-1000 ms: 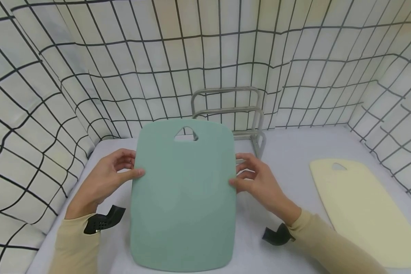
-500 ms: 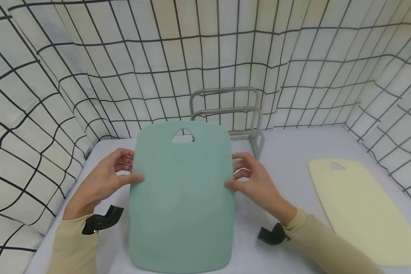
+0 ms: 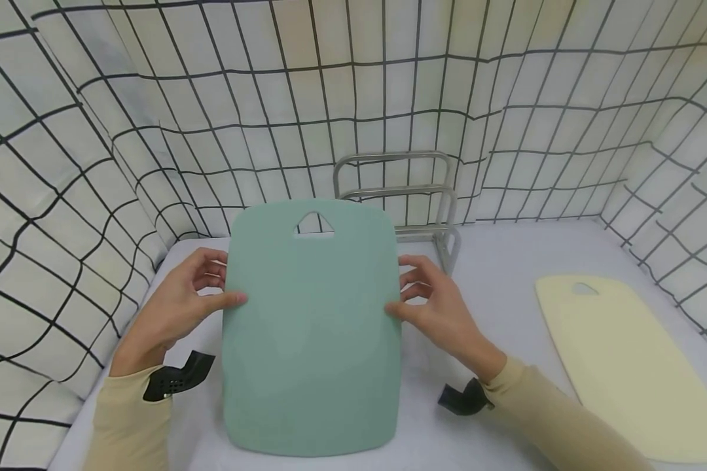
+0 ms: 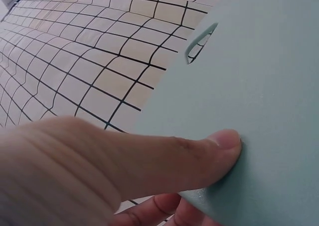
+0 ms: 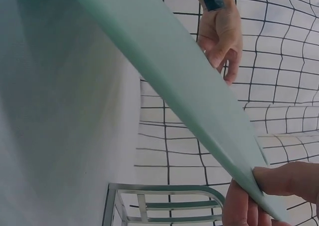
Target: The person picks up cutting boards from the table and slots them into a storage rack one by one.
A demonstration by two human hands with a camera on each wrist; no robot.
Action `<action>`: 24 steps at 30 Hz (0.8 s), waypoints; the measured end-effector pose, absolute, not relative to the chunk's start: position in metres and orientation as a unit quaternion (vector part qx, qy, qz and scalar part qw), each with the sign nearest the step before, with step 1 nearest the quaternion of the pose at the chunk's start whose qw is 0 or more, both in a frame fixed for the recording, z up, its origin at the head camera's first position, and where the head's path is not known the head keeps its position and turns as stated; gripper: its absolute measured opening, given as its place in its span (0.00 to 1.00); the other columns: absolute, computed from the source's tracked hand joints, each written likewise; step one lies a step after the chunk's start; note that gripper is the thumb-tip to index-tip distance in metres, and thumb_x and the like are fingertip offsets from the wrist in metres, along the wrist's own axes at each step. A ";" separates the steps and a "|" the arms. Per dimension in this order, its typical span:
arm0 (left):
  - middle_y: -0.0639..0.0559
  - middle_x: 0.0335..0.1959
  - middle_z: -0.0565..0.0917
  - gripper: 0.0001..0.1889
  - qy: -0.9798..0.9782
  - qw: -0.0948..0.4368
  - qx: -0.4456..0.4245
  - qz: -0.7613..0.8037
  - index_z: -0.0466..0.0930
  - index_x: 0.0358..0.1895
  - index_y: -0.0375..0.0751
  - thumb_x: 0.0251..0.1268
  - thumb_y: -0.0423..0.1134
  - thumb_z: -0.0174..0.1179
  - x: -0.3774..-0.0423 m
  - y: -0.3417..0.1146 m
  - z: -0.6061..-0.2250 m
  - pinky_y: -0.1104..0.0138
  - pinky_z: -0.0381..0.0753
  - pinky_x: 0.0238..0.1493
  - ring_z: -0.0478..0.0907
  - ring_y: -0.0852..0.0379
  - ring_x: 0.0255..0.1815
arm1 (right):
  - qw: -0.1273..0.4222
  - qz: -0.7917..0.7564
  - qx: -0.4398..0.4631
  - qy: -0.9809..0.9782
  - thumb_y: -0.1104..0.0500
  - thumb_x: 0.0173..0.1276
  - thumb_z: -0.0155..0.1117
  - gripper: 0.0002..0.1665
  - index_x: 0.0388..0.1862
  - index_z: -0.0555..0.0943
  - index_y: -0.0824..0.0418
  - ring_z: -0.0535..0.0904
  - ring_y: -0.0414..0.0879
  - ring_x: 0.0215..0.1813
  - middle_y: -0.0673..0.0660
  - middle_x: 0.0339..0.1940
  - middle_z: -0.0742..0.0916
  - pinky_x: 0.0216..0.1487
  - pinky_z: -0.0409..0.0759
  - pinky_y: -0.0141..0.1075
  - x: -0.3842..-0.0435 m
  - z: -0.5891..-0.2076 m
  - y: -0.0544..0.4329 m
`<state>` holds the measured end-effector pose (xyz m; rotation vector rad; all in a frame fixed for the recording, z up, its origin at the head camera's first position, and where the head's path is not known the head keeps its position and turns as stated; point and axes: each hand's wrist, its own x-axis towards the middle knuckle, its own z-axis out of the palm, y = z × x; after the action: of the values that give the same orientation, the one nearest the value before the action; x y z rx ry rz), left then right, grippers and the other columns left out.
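A green cutting board (image 3: 312,340) with a rounded triangular handle hole is held up by both hands, its hole end at the top. My left hand (image 3: 179,304) pinches the left edge, thumb on the near face and fingers behind. On the opposite edge my right hand (image 3: 438,307) grips in the same way. In the left wrist view the left thumb (image 4: 199,158) presses flat on the board. Seen from the right wrist, the board (image 5: 164,71) slants across the picture, between the right thumb and fingers. Fingertips behind the board are hidden.
Behind the board stands a metal rack (image 3: 412,190) with looped bars, partly hidden. A cream cutting board (image 3: 630,366) lies flat on the white table (image 3: 495,261) at the right. Grid-patterned cloth walls (image 3: 306,98) rise at the back and both sides.
The green cutting board has risen slightly, held in both hands throughout. The view has shifted a little; the rack and cream board stay in place.
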<state>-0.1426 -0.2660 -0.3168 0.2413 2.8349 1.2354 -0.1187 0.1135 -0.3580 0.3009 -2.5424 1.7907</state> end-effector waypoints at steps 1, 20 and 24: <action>0.46 0.56 0.77 0.34 0.913 0.018 0.077 0.400 0.68 0.68 0.40 0.63 0.42 0.74 -0.142 -0.266 -0.316 0.77 0.79 0.44 0.76 0.67 0.48 | 0.012 0.571 0.097 -0.815 0.68 0.57 0.76 0.40 0.69 0.74 0.54 0.87 0.47 0.43 0.62 0.48 0.86 0.42 0.87 0.38 -0.119 -0.358 0.113; 0.47 0.55 0.77 0.32 0.914 -0.032 0.066 0.398 0.68 0.65 0.40 0.63 0.41 0.74 -0.136 -0.275 -0.308 0.78 0.78 0.42 0.76 0.69 0.46 | 0.046 0.566 0.103 -0.816 0.67 0.57 0.77 0.39 0.68 0.77 0.50 0.86 0.47 0.37 0.62 0.48 0.86 0.39 0.88 0.38 -0.124 -0.347 0.101; 0.45 0.58 0.77 0.33 0.919 -0.040 0.061 0.389 0.67 0.67 0.41 0.63 0.41 0.74 -0.134 -0.277 -0.307 0.78 0.77 0.41 0.75 0.70 0.47 | 0.054 0.569 0.110 -0.813 0.68 0.57 0.77 0.39 0.68 0.77 0.51 0.86 0.47 0.36 0.62 0.47 0.86 0.39 0.88 0.40 -0.124 -0.344 0.098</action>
<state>-0.1344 -0.2770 -0.3066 0.1958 2.9612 1.2529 -0.1241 0.0976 -0.3440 0.3329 -2.4703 1.7280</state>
